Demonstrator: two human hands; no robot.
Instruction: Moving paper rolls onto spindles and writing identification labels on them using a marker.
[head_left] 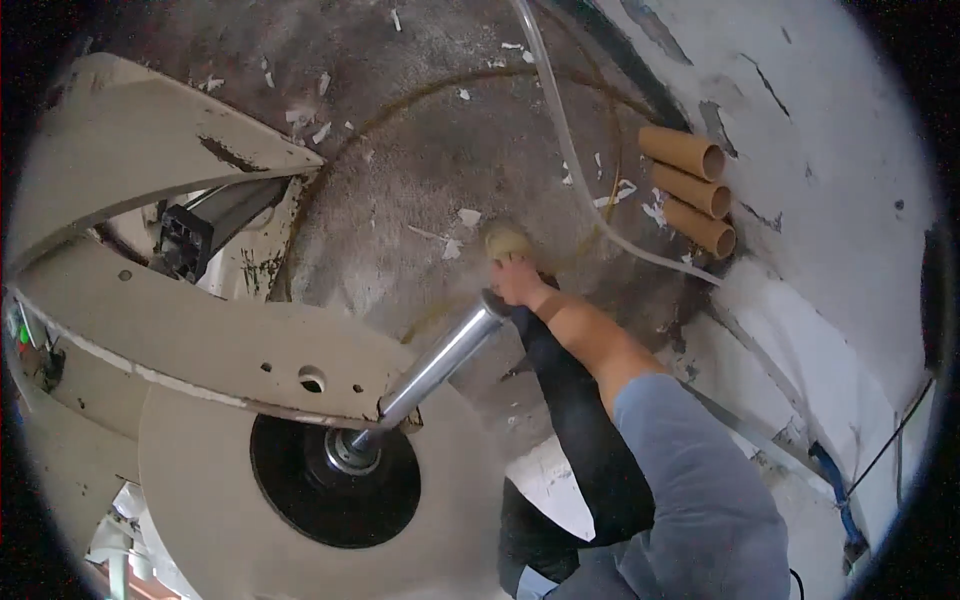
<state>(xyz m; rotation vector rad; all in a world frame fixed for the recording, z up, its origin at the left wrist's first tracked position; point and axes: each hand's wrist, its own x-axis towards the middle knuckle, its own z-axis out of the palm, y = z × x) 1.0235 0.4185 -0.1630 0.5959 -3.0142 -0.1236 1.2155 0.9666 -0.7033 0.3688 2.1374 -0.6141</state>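
Observation:
My right hand (517, 281) reaches forward beside the free end of a shiny metal shaft (446, 359). Its fingers look curled, and what they hold, if anything, does not show. I cannot tell whether the hand touches the shaft's end. The shaft rises at a slant from a hub in a black disc (290, 480), set in the face of a large pale roll (200, 470). A curved cream machine frame (215, 335) passes above the roll. My left hand is out of view.
Three brown cardboard tubes (682, 152) lie by the wall on the right. A clear hose (562, 140) crosses the stained floor (420, 180), where white scraps are scattered. A cylinder (235, 220) sits within the frame. My tan shoe (507, 241) is beyond my hand.

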